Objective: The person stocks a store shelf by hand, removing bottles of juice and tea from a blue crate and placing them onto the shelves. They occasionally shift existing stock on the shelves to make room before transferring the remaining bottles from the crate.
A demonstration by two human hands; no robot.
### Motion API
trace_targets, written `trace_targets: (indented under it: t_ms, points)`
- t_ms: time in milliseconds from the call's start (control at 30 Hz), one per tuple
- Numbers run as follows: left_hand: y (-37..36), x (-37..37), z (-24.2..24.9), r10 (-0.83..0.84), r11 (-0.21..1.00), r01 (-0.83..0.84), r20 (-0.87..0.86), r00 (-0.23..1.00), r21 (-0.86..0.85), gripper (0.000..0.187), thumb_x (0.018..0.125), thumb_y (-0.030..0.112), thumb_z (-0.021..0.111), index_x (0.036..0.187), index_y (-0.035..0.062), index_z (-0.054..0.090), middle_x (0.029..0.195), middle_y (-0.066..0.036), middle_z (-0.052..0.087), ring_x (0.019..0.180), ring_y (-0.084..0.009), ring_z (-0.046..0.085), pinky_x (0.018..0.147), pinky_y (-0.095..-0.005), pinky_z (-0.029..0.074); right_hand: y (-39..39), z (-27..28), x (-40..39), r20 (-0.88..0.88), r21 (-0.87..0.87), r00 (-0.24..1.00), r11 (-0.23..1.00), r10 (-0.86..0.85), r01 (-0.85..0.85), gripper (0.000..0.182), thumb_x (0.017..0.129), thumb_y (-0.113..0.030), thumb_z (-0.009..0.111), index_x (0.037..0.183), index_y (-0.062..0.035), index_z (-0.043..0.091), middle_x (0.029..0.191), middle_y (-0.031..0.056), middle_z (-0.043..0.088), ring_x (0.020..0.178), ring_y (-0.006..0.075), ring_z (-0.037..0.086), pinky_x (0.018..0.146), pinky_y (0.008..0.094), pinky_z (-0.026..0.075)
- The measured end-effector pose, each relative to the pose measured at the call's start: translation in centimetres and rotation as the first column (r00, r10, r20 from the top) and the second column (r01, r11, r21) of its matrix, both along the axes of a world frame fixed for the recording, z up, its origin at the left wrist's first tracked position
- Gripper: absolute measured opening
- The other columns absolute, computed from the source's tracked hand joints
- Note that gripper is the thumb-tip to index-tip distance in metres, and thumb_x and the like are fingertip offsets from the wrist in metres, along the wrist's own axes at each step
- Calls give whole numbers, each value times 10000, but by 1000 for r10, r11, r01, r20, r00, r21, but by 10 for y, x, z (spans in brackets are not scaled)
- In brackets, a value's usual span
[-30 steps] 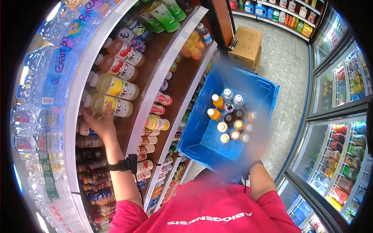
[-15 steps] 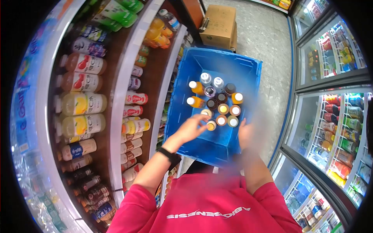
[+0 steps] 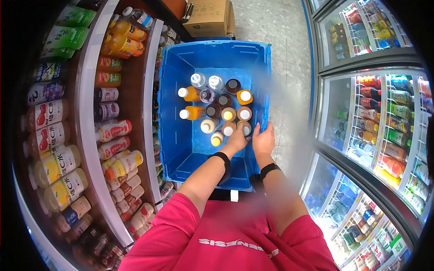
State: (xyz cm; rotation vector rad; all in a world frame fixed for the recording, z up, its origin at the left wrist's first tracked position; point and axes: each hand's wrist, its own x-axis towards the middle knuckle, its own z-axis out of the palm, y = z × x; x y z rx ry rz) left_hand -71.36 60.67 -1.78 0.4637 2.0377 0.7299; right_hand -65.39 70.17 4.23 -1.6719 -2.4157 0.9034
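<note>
My left hand (image 3: 236, 141) reaches down into the blue crate (image 3: 174, 153). Its fingers and thumb close around a bottle with a pale cap (image 3: 244, 127) at the near right of the group. My right hand (image 3: 264, 139) is at the crate's right wall, thumb on the inner side and fingers at the rim. Several bottles stand upright in the crate, among them clear ones with white caps (image 3: 198, 80) and dark-capped ones (image 3: 233, 86). Two orange bottles (image 3: 193, 113) lean outward on the left. A yellow-capped bottle (image 3: 216, 139) stands left of my left hand.
Shelves of drinks (image 3: 101, 135) run along the left, close to the crate. A cardboard box (image 3: 209, 18) sits beyond the crate. Glass-door coolers (image 3: 379, 122) full of drinks line the right, across a strip of tiled floor (image 3: 287, 77).
The view has shifted so the crate appears further left. My left hand has moved right across the bottles to the pale-capped one. My right hand is now at the crate's right rim.
</note>
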Motion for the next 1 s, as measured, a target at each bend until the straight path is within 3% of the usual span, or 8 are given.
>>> trace_targets:
  t_ms: [200, 333, 500, 567, 700, 767, 833, 1000]
  points:
    - [-43, 0, 37, -26, 985, 30, -28, 999, 172, 483, 788, 162, 772, 1158, 148, 462, 1092, -188, 627, 967, -411, 632, 848, -459, 502, -1, -3, 1, -50, -16, 999, 1000, -6, 5, 334, 917, -310, 582, 1107, -40, 526, 1038, 205, 630, 942, 421, 621, 782, 502, 510]
    - [-78, -16, 138, -59, 998, 58, 32, 998, 39, 487, 791, 172, 783, 1159, 140, 465, 1072, -159, 616, 920, -356, 639, 809, -414, 517, -1, -4, 0, -55, 1, 998, 1000, -10, 10, 321, 909, -299, 592, 1091, -43, 527, 1023, 204, 633, 926, 419, 626, 762, 505, 515]
    - [-138, -5, 255, 101, 984, -57, -261, 960, 170, 380, 821, 189, 768, 1107, 122, 527, 1017, -128, 602, 867, -295, 627, 735, -368, 515, 2, -14, 3, -43, -82, 999, 996, 24, -27, 332, 915, -318, 570, 1086, -35, 534, 1048, 221, 630, 941, 427, 623, 780, 525, 504]
    - [-158, 4, 302, 182, 978, -111, -457, 871, 178, 335, 827, 192, 762, 1068, 100, 549, 967, -119, 588, 837, -291, 607, 722, -372, 499, 2, -33, 7, -112, 44, 992, 997, 63, -59, 363, 917, -324, 566, 1107, -17, 533, 1048, 238, 625, 949, 438, 618, 799, 520, 501]
    - [-210, 27, 373, 366, 929, -310, -626, 689, 202, 238, 836, 117, 737, 963, 55, 546, 889, -112, 558, 812, -285, 555, 731, -360, 454, 5, -34, 6, -129, 6, 990, 999, 55, -54, 421, 920, -298, 569, 1143, 56, 519, 1088, 289, 610, 1000, 456, 595, 859, 502, 489]
    - [-238, 39, 404, 416, 891, -390, -761, 498, 233, 206, 843, 63, 709, 934, 47, 525, 876, -89, 548, 791, -241, 526, 780, -339, 433, 26, -158, 25, -64, 181, 917, 908, 394, -378, 429, 925, -283, 565, 1164, 70, 518, 1107, 298, 606, 1022, 454, 588, 882, 497, 483]
    - [-258, 53, 427, 556, 789, -482, -775, 300, 380, 176, 858, -2, 642, 930, 54, 492, 869, -60, 501, 838, -203, 479, 903, -345, 377, 9, -19, 6, -97, -95, 993, 993, 64, -73, 453, 927, -271, 566, 1218, 71, 501, 1113, 292, 605, 1035, 449, 589, 894, 492, 482]
    - [-320, 71, 451, 508, 701, -549, -859, -64, 455, 180, 947, 85, 574, 1088, 33, 476, 986, -79, 489, 993, -195, 473, 943, -348, 365, 6, -9, 5, -125, -43, 988, 995, 89, -95, 488, 945, -280, 550, 1280, 64, 463, 1137, 294, 600, 1033, 448, 594, 892, 480, 495]
